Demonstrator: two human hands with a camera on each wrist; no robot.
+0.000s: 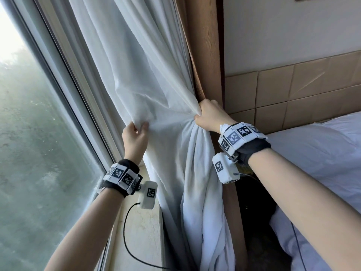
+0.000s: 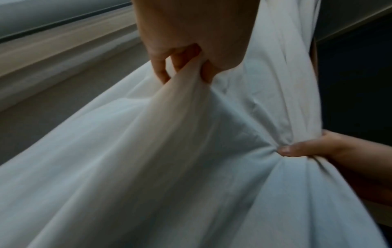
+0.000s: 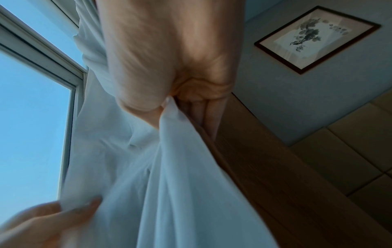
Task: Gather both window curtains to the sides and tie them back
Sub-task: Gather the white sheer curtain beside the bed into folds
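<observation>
A white curtain (image 1: 148,75) hangs at the right side of the window, bunched toward a brown wooden post (image 1: 205,55). My right hand (image 1: 207,116) grips a gathered bundle of the cloth against the post, fingers curled round it; the fist (image 3: 191,94) and cloth (image 3: 131,167) fill the right wrist view. My left hand (image 1: 136,132) pinches the curtain's left fold a little lower and to the left, near the window frame. In the left wrist view its fingers (image 2: 182,67) hold the fabric (image 2: 148,167), with the right hand (image 2: 309,147) at the right. No tie-back is visible.
The window pane (image 1: 29,133) and its white frame (image 1: 78,94) lie to the left, with a stone sill (image 1: 136,231) below. A bed with white bedding (image 1: 322,153) stands at the right before a tan padded headboard (image 1: 293,94). A framed picture (image 3: 316,38) hangs on the wall.
</observation>
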